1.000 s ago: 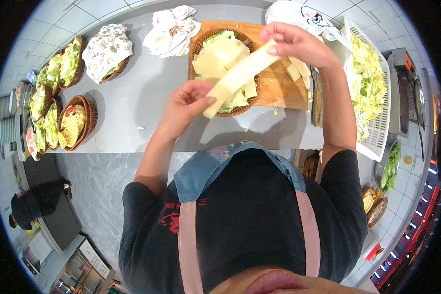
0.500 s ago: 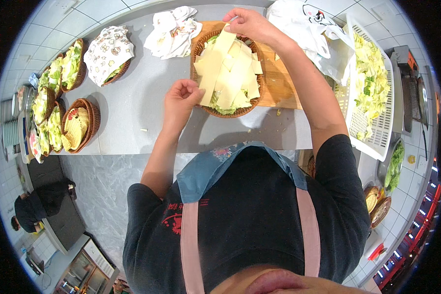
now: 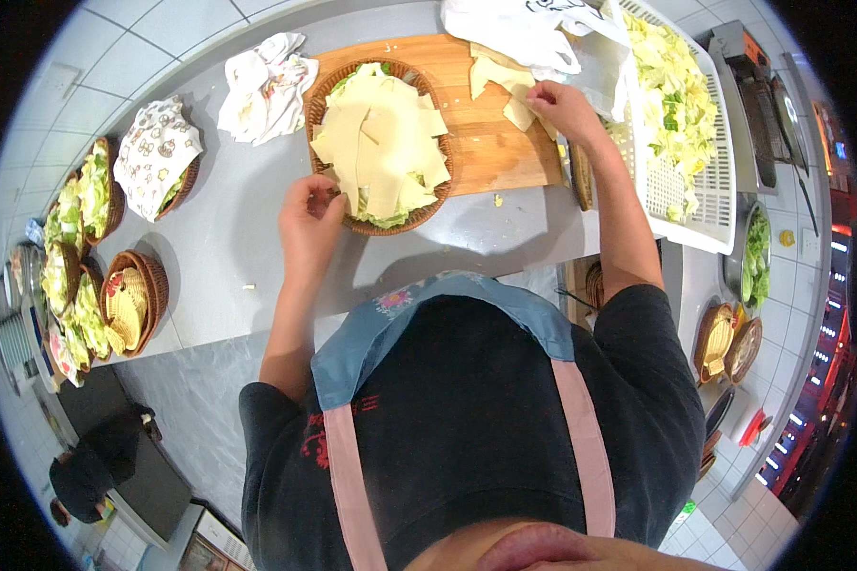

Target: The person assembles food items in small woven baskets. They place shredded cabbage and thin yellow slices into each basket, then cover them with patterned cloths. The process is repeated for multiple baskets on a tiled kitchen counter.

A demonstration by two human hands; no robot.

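Observation:
A brown wicker basket [image 3: 316, 114] holds green leaves topped with overlapping pale-yellow tofu sheets [image 3: 376, 143]. At its lower left rim is my left hand [image 3: 310, 217], its fingers loosely curled in, with nothing visible in them. My right hand [image 3: 569, 112] reaches across the wooden cutting board [image 3: 476, 157] to loose tofu sheet pieces [image 3: 501, 76]. Its thumb and fingers close on the edge of one piece, though the fingertips partly hide it.
Right of the board stands a white perforated crate [image 3: 709, 205] of chopped cabbage, with a white plastic bag [image 3: 514, 24] beside it. A crumpled cloth [image 3: 262, 90], a cloth-covered basket [image 3: 157, 157], stacked baskets [image 3: 152, 295] and leaf-filled baskets [image 3: 95, 195] stand left. Another person [image 3: 95, 466] is far left.
My right hand has left the basket's far edge and moved right to the loose sheets on the board. The long strip it held now lies on the pile. My left hand stays by the rim.

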